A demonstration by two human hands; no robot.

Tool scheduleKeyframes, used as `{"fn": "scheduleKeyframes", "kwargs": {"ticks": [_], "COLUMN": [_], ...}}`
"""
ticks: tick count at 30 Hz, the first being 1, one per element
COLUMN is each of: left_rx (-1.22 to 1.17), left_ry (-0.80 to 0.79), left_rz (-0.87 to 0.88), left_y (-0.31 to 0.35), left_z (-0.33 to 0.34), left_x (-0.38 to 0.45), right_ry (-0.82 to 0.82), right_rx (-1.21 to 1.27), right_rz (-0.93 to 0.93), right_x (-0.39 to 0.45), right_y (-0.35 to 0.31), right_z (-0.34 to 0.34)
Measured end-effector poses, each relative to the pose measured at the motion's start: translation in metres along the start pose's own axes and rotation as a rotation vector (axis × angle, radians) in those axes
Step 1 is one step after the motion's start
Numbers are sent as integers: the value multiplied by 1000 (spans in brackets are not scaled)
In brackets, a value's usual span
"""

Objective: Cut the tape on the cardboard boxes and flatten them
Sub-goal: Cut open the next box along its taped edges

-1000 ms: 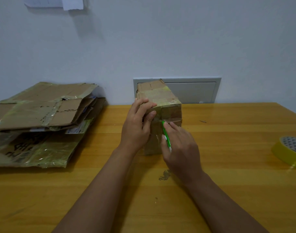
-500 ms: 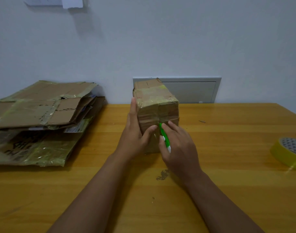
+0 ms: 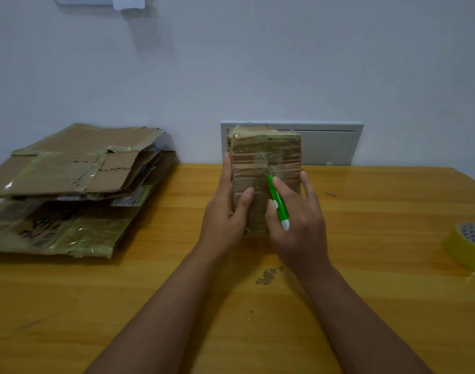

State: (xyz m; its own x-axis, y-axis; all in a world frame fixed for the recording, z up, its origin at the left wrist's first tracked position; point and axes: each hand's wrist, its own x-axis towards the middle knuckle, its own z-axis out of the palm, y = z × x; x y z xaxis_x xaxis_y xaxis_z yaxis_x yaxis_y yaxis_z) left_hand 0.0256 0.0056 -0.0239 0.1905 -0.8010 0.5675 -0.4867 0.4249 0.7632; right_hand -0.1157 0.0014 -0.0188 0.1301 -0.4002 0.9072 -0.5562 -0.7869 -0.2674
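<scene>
A small taped cardboard box stands upright in the middle of the wooden table, its broad taped face turned to me. My left hand grips its left edge, thumb on the front face and fingers round the side. My right hand holds a green and white cutter between thumb and forefinger, its tip against the tape on the front face. The other right fingers rest along the box's right edge.
A stack of flattened, taped cardboard boxes lies at the left of the table against the wall. A roll of yellow tape sits at the right edge. A white wall panel is behind the box.
The box has been turned so that its broad face looks at me instead of a corner. My left hand slid from the top edge down to the left side; my right fingers spread onto the right edge.
</scene>
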Motion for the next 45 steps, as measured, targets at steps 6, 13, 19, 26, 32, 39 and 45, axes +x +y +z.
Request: {"fn": "scheduleKeyframes", "kwargs": {"ticks": [6,13,19,26,32,39,45], "left_rx": [107,184,237,-6,242,483,506], "left_ry": [137,238,350,259,-257,-92,23], "left_rz": [-35,9,-3,29,238,256,235], "left_y": [-6,-5,-5,3,-7,-10,-13], "left_z": [12,15,9,4,-8,-6,-1], "left_x": [-2,-1,5,2,-1,1,3], "right_ry": [-40,-142,-155,-110,-11,-138,-148], "right_rx": [-53,-163,-178,-91,-72,-98,-224], "right_rz": [7,74,4,45,115,82,31], "right_x": [0,-8,-11,-7,2,5,0], "right_y": [0,-1,-4,4,19,12,1], "right_z": [4,11,13,12,-1,-2,3]}}
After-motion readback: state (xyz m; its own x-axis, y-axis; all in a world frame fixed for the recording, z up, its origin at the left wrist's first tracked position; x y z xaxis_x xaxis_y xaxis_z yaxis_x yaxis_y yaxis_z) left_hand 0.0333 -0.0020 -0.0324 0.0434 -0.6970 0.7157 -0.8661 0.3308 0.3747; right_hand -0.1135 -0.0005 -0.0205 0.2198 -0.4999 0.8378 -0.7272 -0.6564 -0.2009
